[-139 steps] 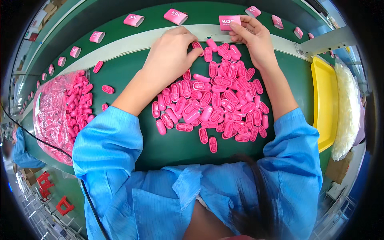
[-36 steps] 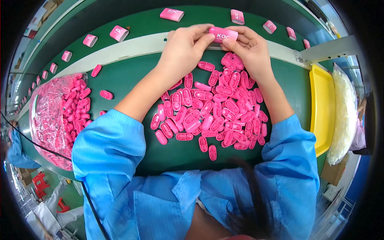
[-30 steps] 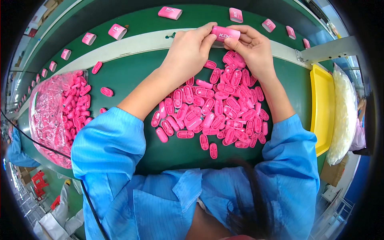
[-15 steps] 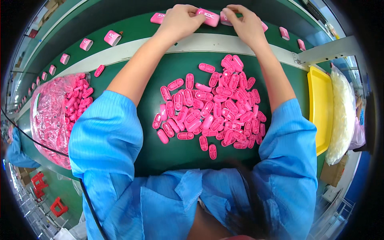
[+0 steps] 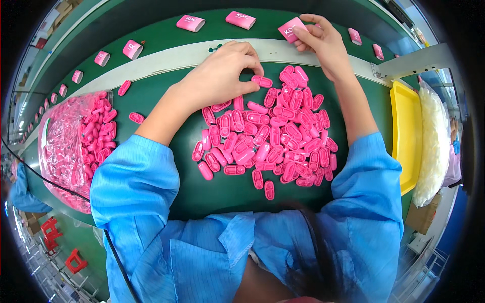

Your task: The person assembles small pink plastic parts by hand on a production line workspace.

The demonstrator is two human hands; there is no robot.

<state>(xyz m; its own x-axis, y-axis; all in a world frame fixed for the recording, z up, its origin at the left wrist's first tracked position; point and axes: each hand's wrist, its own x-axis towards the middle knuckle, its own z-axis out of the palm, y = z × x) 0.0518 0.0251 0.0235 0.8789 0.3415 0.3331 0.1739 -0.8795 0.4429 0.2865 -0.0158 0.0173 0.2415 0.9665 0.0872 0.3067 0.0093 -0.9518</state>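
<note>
Above the front rail, my right hand (image 5: 323, 43) pinches a pink-and-white flat case shell (image 5: 292, 30) with white lettering between thumb and fingers. My left hand (image 5: 230, 70) has come down at the top of a heap of small pink oval caps (image 5: 283, 131) on the green table. Its thumb and forefinger close on the left end of one pink oval cap (image 5: 262, 81). More case shells lie in a spaced row on the green strip behind the rail; one shell (image 5: 240, 20) lies between my hands and another shell (image 5: 190, 23) lies further left.
A clear plastic bag (image 5: 63, 146) of pink caps lies at the left, with loose caps (image 5: 136, 117) beside it. A white rail (image 5: 166, 58) curves across the table. At the right stand a yellow tray (image 5: 404, 141) and a bag of whitish pieces (image 5: 433, 146). Red stools (image 5: 76, 261) stand on the floor.
My left hand has left the shell it held and drawn back toward me to a cap. My right hand now holds a shell raised beside the rail. Shells on the strip have shifted left.
</note>
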